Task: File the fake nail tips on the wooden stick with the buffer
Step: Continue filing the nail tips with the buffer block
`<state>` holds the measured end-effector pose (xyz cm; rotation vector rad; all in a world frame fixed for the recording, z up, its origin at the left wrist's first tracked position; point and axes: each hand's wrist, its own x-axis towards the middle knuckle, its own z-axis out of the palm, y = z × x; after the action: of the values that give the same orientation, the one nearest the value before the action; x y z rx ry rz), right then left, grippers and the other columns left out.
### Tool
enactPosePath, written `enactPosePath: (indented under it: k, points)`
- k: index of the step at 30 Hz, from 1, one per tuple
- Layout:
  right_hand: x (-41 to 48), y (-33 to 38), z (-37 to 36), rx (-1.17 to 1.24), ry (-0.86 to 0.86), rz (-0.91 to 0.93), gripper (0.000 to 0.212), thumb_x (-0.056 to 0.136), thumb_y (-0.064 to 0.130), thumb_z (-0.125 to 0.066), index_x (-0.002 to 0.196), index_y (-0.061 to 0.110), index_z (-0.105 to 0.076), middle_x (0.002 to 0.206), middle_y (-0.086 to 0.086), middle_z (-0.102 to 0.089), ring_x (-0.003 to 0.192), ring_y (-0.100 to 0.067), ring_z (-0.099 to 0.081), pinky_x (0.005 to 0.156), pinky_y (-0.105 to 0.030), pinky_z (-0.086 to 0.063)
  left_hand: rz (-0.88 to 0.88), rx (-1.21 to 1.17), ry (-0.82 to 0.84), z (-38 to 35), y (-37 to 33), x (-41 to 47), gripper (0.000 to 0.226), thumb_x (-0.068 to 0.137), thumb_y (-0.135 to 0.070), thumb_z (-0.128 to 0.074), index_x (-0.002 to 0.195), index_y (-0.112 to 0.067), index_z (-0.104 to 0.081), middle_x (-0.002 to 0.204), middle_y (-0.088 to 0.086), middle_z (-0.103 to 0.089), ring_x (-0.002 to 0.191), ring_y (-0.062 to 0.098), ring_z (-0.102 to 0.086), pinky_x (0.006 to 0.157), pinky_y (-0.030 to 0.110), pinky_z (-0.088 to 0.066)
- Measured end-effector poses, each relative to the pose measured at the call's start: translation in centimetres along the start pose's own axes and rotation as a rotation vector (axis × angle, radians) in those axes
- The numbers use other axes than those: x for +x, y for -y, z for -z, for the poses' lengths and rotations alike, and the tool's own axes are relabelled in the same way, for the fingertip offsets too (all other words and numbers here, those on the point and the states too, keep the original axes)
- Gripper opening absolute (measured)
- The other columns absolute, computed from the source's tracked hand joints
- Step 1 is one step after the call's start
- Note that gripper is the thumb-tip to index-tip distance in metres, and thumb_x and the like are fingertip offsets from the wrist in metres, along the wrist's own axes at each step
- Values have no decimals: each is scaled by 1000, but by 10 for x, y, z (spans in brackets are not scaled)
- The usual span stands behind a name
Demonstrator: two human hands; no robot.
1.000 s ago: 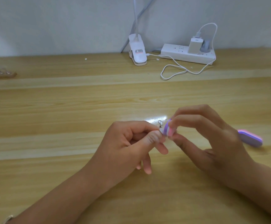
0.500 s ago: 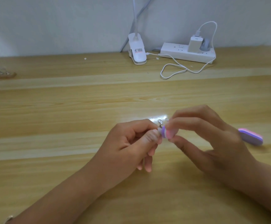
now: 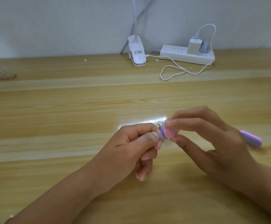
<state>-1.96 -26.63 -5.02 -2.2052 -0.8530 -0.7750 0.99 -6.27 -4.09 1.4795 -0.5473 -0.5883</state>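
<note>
Over the wooden table (image 3: 66, 110) the two hands meet, right of the middle. The left hand (image 3: 128, 147) is curled, thumb and forefinger pinching a small pale nail tip (image 3: 158, 134); whether a stick is under the fingers is hidden from me. The right hand (image 3: 212, 143) pinches the pink and purple buffer (image 3: 169, 134) between fingertips and thumb, its end touching that tip.

To file well, I would hold the left pinch firm and pass the buffer in short, light strokes along the edge, turning the tip little by little.

I count:
- two hands
- one power strip (image 3: 188, 57)
- one lamp clip (image 3: 137, 54)
- one wooden stick (image 3: 0, 76) at the far left edge, its tips too blurred to count
- one tip in work

A pink and purple piece (image 3: 251, 140) shows behind the right hand. I cannot tell if it is the same buffer or a second one.
</note>
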Motion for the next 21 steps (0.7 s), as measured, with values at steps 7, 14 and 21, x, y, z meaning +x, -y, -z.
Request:
enactPosePath:
  k: [7,14,21]
  points:
    - [-1,-2,1,44,23,-20,18,95,12,-63,112,12,-68,108,-7,-66,101,-20,-66,87,-33,-53,-33,33,-39,-1,4,2,27,95,-23,-46,73,-10,-54,56,-4,-32,44,15,-32,40,22,-33]
    - [0,-5,-2,68,10,-36,16,94,9,-68,109,13,-69,106,-8,-67,98,-20,-66,87,-28,-52,-268,345,-211,-1,9,2,30,91,-36,-50,80,-14,-66,56,4,-45,47,26,-38,45,34,-31]
    - [-1,-2,-4,105,1,-15,17,94,10,-65,110,13,-66,105,-10,-66,98,-20,-67,86,-28,-52,-293,362,-217,1,11,2,29,92,-36,-52,84,-13,-69,56,-5,-45,47,22,-39,43,33,-32]
